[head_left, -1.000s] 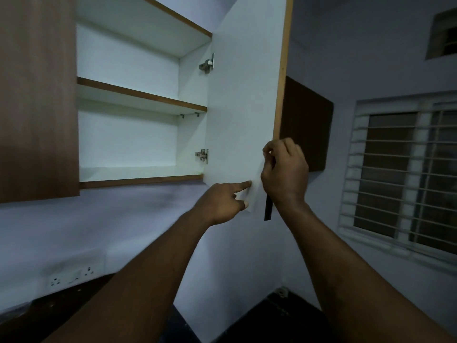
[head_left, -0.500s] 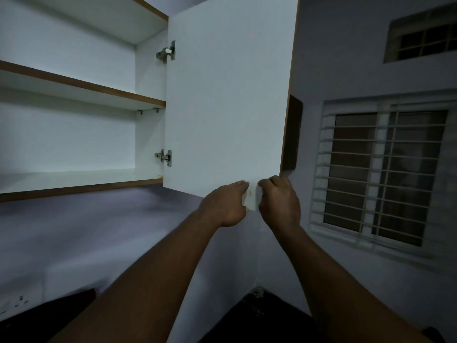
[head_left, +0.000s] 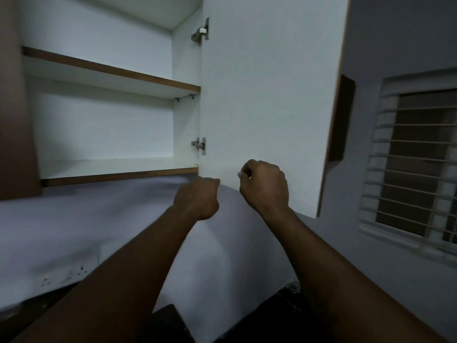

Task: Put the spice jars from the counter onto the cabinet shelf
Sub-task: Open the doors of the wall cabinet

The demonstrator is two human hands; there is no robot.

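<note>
The wall cabinet stands open, its white door [head_left: 267,95] swung out to the right. Both the lower shelf [head_left: 118,165] and the upper shelf [head_left: 111,78] are bare. No spice jars are in view. My left hand [head_left: 197,199] is a loose fist just under the door's bottom edge, near the hinge side. My right hand [head_left: 264,184] is curled in front of the door's lower part, with nothing visible in it.
A brown closed door [head_left: 14,120] borders the opening on the left. A barred window [head_left: 415,157] sits in the right wall. A wall socket [head_left: 64,276] is low on the left, above a dark counter [head_left: 259,318].
The door has swung further open. My right hand has come off the door's outer edge and moved inward across the door. The left forefinger has curled in.
</note>
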